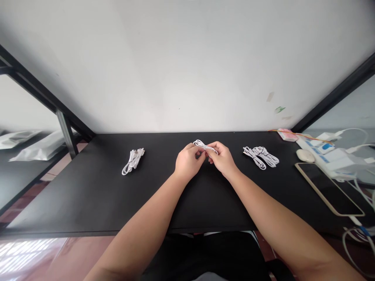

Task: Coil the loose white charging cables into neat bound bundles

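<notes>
A coiled white cable (199, 143) is held between my two hands over the middle of the black table (117, 207). My left hand (189, 160) pinches it from the left, thumb and forefinger closed near its middle. From the other side my right hand (222, 157) grips the coil's right end, with the thumb on top. The fingertips nearly meet and hide part of the bundle. To the left lies a bundled white cable (133, 160), tied around its middle. On the right, bundled white cables (260, 157) lie side by side, apart from my right hand.
A phone (329, 189) lies at the right with a cable plugged in. Beside it are a white rounded case (305, 155) and a power strip (315, 150) with chargers and loose cords. A white wall (181, 70) stands behind the table. Clear plastic bags (43, 150) lie at far left.
</notes>
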The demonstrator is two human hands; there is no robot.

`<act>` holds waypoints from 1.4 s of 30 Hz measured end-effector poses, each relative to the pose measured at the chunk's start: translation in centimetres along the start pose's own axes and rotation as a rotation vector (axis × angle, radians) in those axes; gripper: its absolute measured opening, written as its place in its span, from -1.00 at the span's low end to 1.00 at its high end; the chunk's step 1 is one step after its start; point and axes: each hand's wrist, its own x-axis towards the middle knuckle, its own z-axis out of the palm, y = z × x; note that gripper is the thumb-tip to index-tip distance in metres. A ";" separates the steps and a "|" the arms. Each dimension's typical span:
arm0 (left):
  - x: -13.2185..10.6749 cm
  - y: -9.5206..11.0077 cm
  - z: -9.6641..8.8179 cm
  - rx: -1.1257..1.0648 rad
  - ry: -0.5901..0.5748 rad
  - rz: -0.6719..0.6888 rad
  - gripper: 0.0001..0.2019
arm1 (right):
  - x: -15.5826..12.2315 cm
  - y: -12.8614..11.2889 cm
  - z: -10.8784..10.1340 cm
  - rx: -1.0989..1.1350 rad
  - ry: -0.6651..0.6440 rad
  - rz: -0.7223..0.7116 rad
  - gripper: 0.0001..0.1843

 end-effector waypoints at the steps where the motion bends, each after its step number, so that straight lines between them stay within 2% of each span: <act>1: 0.0 0.0 0.0 0.006 -0.003 -0.001 -0.88 | 0.0 0.0 0.0 -0.005 0.000 0.002 -0.67; 11: 0.1 -0.6 0.4 -0.113 -0.010 -0.005 -0.89 | -0.2 -0.1 -0.4 -0.120 0.022 -0.089 -0.71; 14: 0.2 -0.9 0.5 -0.136 -0.020 -0.005 -0.87 | 0.3 -0.4 -1.2 -0.134 0.102 -0.094 -0.70; 16: 0.2 -1.0 0.5 -0.137 -0.034 -0.009 -0.84 | 1.0 -1.2 -2.3 -0.098 0.206 -0.087 -0.69; 19: 0.2 -1.4 0.6 -0.122 -0.057 -0.018 -0.80 | 1.5 -3.5 -5.4 -0.072 0.382 -0.176 -0.69; 22: 0.2 -1.7 0.6 -0.135 -0.069 -0.034 -0.79 | 0.7 -5.7 -10.1 -0.249 0.543 -0.283 -0.69; 24: 0.1 -1.8 0.7 -0.151 -0.075 -0.050 -0.80 | -1.0 -6.5 -13.6 -0.472 0.638 -0.312 -0.69; 26: 0.2 -1.8 0.8 -0.151 -0.089 -0.059 -0.80 | -3.2 -6.6 -16.9 -0.800 0.759 -0.322 -0.73; 28: 0.2 -1.8 0.8 -0.141 -0.102 -0.055 -0.80 | -5.6 -6.1 -19.6 -1.066 0.838 -0.232 -0.76; 30: 0.2 -1.8 0.9 -0.132 -0.110 -0.047 -0.80 | -7.6 -5.0 -21.3 -1.245 0.875 -0.129 -0.77; 33: 0.2 -1.9 0.9 -0.124 -0.117 -0.050 -0.80 | -9.8 -2.7 -21.8 -1.451 0.787 -0.018 -0.74; 35: 0.1 -1.9 0.9 -0.118 -0.124 -0.066 -0.80 | -10.5 -1.0 -21.1 -1.504 0.711 -0.028 -0.73; 39: 0.1 -2.1 0.8 -0.103 -0.131 -0.082 -0.79 | -10.6 1.7 -19.7 -1.447 0.556 0.039 -0.73; 42: 0.1 -2.1 0.7 -0.096 -0.141 -0.095 -0.79 | -10.3 2.6 -19.7 -1.402 0.500 0.048 -0.73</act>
